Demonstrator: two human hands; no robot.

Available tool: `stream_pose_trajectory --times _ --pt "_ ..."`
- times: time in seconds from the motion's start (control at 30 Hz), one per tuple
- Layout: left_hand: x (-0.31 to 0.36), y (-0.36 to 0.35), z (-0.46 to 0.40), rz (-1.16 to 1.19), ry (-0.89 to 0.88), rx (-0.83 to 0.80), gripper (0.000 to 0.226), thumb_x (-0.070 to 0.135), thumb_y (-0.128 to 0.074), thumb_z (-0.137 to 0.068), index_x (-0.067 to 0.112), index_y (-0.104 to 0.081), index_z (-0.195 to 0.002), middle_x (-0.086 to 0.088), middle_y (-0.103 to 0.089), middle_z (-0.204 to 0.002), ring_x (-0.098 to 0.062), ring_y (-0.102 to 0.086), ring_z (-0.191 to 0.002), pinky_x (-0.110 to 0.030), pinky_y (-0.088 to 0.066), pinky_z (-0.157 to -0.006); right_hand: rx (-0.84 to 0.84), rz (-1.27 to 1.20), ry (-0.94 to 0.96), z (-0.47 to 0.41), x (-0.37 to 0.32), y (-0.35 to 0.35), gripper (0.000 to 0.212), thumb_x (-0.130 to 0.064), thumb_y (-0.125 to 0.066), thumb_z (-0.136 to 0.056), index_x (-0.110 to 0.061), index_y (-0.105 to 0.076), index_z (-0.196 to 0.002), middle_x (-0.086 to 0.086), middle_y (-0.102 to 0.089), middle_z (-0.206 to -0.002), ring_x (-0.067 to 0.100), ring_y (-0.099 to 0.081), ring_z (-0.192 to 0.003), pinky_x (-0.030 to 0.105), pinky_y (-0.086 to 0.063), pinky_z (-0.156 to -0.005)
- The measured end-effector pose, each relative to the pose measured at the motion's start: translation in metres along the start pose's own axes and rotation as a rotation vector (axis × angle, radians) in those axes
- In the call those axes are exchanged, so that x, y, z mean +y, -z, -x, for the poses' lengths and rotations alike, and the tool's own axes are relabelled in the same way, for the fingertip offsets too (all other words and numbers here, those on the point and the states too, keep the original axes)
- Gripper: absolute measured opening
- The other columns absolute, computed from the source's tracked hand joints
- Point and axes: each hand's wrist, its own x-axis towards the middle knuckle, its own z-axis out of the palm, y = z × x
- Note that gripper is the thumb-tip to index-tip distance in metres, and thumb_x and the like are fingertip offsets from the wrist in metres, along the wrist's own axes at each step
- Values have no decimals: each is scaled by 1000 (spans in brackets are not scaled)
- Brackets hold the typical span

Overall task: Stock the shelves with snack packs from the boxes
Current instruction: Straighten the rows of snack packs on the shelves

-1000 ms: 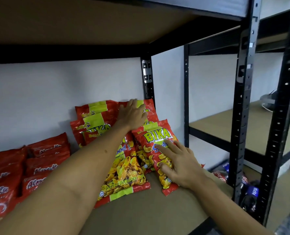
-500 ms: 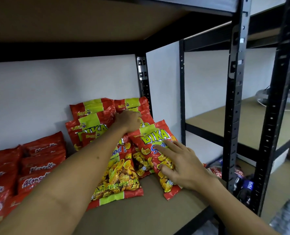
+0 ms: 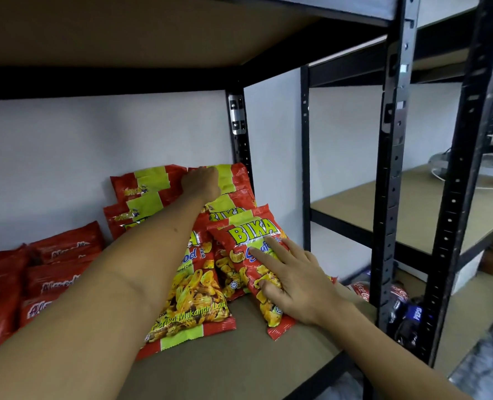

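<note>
Several red, yellow and green Bika snack packs [image 3: 187, 295] lean in overlapping rows against the white wall on the brown shelf board [image 3: 239, 350]. My left hand [image 3: 202, 184] reaches to the back row, its fingers curled over the top edge of a rear Bika pack [image 3: 233, 177]; the fingertips are hidden. My right hand [image 3: 294, 281] lies on the front right Bika pack [image 3: 248, 238], fingers straight and spread, the thumb against the pack's lower side.
Red snack packs [image 3: 57, 272] are stacked at the shelf's left. A black upright [image 3: 392, 180] stands right of my right hand, another behind the packs [image 3: 239, 134]. Cola bottles [image 3: 406, 316] lie below. The neighbouring shelf [image 3: 412, 209] holds white cables.
My left hand has moved from the middle of the packs up to the top edge of the back row and curled. The right hand stays pressed on the front pack.
</note>
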Motion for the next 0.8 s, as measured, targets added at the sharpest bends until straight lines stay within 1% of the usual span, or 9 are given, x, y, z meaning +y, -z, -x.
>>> stream_pose_trajectory --times 0.13,0.2,0.27,0.37,0.47,0.53,0.6,0.67,0.8 --pt "5 0 1 -51 -53 53 20 15 -54 -90 5 -60 -106 -17 -63 -112 -39 -60 -105 -38 -47 -74 19 -11 -14 -1 3 -2 64 -67 -10 -86 -54 -3 -148 -10 -6 -163 21 -2 -150 50 -21 -114" --pt "3 -4 2 -10 -92 44 20 23 -54 -92 6 -57 -83 -14 -64 -93 -35 -62 -88 -35 -44 -65 26 -9 -21 -3 4 -3 63 -66 -13 -86 -55 -4 -147 -10 -7 -163 21 -4 -150 50 -22 -113" --pt "-1 -9 1 84 -145 -66 41 34 -55 -94 12 -42 -62 -8 -51 -66 -26 -53 -63 -32 -37 -60 30 -16 -23 -4 4 -3 62 -64 -17 -87 -55 -6 -147 -10 -9 -163 23 -6 -149 50 -23 -113" --pt "-3 -7 -2 241 -202 -230 50 28 -63 -91 14 -33 -53 -1 -30 -54 -16 -30 -48 -30 -25 -55 54 -12 -3 -2 3 -2 61 -61 -21 -88 -53 -11 -148 -9 -14 -162 23 -8 -149 50 -25 -113" --pt "2 -13 -5 415 -169 -181 49 20 -67 -88 16 -32 -55 -1 -30 -57 -16 -32 -53 -29 -20 -54 106 -10 13 1 0 -1 60 -57 -26 -89 -49 -19 -148 -6 -19 -161 24 -12 -148 51 -27 -110" --pt "4 -19 -4 439 -143 -95 37 22 -68 -88 13 -43 -62 -8 -47 -68 -21 -48 -67 -29 -31 -61 96 8 13 2 -3 -5 60 -58 -22 -90 -50 -16 -149 -5 -15 -162 23 -10 -149 51 -27 -109" --pt "4 -22 -2 394 -135 -75 24 26 -68 -89 3 -62 -89 -17 -63 -94 -29 -59 -92 -32 -42 -75 61 22 9 0 -2 -9 60 -59 -16 -91 -51 -6 -150 -6 -8 -163 22 -3 -150 52 -26 -111" --pt "4 -25 -2 345 -152 -76 38 29 -66 -90 0 -62 -113 -19 -64 -115 -35 -59 -108 -38 -49 -86 45 24 7 -1 3 -10 60 -61 -10 -91 -52 1 -149 -7 -1 -164 21 3 -150 51 -22 -113" --pt "-1 -26 1 335 -144 -23 34 31 -65 -90 7 -63 -114 -13 -66 -115 -32 -60 -107 -42 -50 -88 15 47 7 -5 10 -12 59 -61 -8 -90 -55 6 -147 -9 4 -163 21 7 -150 52 -20 -114"
